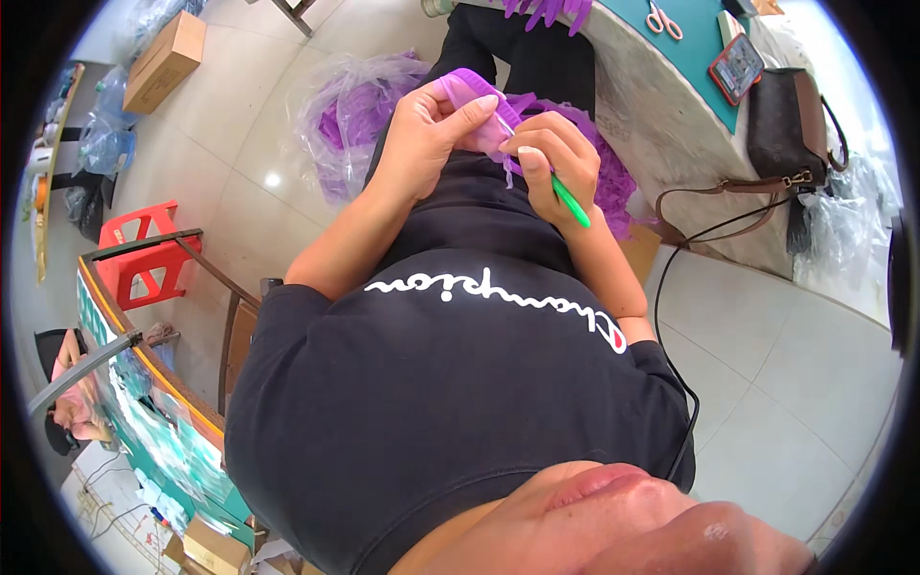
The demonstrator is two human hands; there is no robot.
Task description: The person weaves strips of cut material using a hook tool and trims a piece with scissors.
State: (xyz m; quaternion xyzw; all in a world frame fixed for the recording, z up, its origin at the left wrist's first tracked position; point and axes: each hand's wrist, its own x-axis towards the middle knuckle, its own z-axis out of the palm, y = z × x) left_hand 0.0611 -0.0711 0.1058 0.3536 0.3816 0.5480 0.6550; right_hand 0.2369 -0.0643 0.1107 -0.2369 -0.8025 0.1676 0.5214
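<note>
My left hand (422,129) is closed, pinching a sheer purple fabric piece (467,88) with a ribbed band, held up over my lap. Wrapped in the fingers of my right hand (556,158) is a slim tool with a green handle (572,201). Its thin metal shaft points at the fabric's edge, where the fingertips of both hands nearly meet. The tool's very tip is too small to make out. Loose purple threads or strips hang below the fabric, between the hands.
A clear plastic bag of purple pieces (350,129) lies left of my legs; more purple pieces (618,177) are heaped at the right. The green-topped table (632,11) holds scissors (664,21) and a phone (736,69). A brown bag (786,125), red stool (139,254) and another person (77,407) are farther off.
</note>
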